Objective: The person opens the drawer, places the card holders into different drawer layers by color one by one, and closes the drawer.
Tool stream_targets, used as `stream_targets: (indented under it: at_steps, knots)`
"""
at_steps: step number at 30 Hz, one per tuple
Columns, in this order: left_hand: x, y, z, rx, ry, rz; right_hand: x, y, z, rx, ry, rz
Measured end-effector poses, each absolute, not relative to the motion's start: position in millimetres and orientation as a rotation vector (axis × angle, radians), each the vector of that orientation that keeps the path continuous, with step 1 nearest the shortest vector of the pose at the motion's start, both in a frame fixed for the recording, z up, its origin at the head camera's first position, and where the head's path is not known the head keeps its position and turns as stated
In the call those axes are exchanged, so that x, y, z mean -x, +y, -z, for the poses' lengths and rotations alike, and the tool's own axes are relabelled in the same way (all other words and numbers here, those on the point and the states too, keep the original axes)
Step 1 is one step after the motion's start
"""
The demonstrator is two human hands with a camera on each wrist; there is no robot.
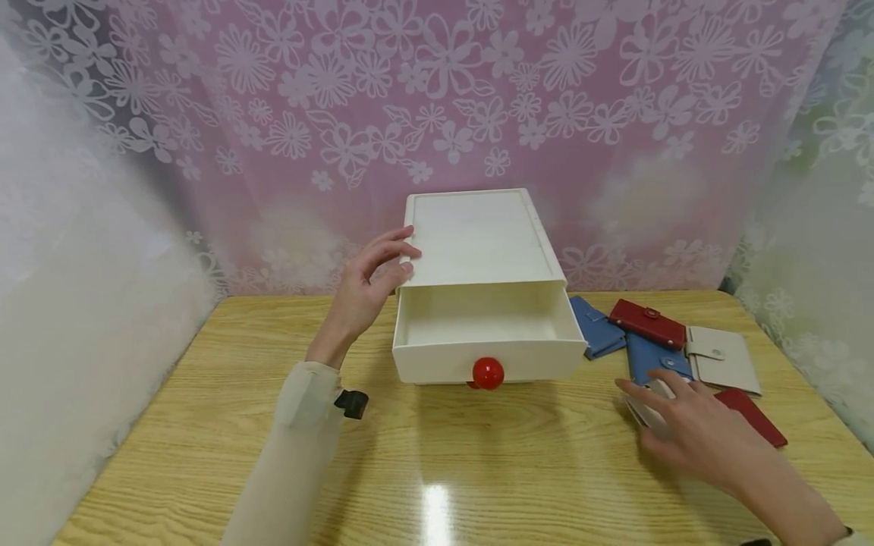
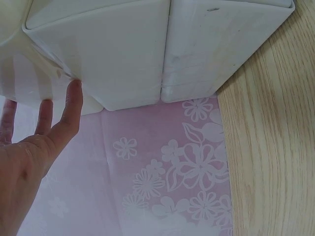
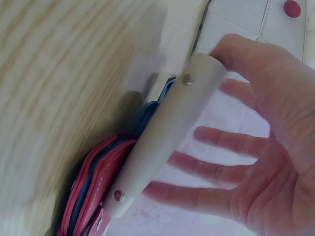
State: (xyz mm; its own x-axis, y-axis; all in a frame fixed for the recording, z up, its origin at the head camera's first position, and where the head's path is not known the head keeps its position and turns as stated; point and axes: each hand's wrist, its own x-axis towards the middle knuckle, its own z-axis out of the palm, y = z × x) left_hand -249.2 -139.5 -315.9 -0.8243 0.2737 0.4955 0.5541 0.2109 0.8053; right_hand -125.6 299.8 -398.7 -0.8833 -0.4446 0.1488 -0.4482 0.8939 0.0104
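A white drawer box point(image 1: 478, 235) stands at the back of the table, its drawer point(image 1: 485, 315) pulled out toward me with a red round knob point(image 1: 488, 373) on the front. My left hand point(image 1: 365, 284) rests against the box's left side, fingertips at the top edge and fingers spread; the left wrist view shows this hand point(image 2: 34, 157) from below. On the right, my right hand point(image 1: 696, 428) holds a small white wallet point(image 1: 649, 409) between thumb and fingers. In the right wrist view this wallet point(image 3: 167, 132) has metal snaps along its rounded edge.
Beyond the right hand lie a blue wallet point(image 1: 597, 327), a dark red wallet point(image 1: 649, 322) overlapping another blue wallet point(image 1: 649, 356), a cream wallet point(image 1: 727, 360) and a red wallet point(image 1: 754, 417). A pink flowered curtain point(image 1: 444, 114) hangs behind the wooden table point(image 1: 273, 455).
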Motion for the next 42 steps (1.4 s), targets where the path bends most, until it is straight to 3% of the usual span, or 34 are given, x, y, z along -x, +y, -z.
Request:
stream_targets:
  at_steps: [11, 26, 42]
  knots:
    - [251, -141, 315, 0.797, -2.233, 1.648, 129, 309, 397, -0.855, -2.656, -0.058]
    - [250, -140, 315, 0.762, -2.254, 1.642, 127, 308, 395, -0.725, -2.741, -0.171]
    - [251, -140, 316, 0.762, -2.241, 1.652, 126, 304, 389, -0.814, -2.397, 0.059]
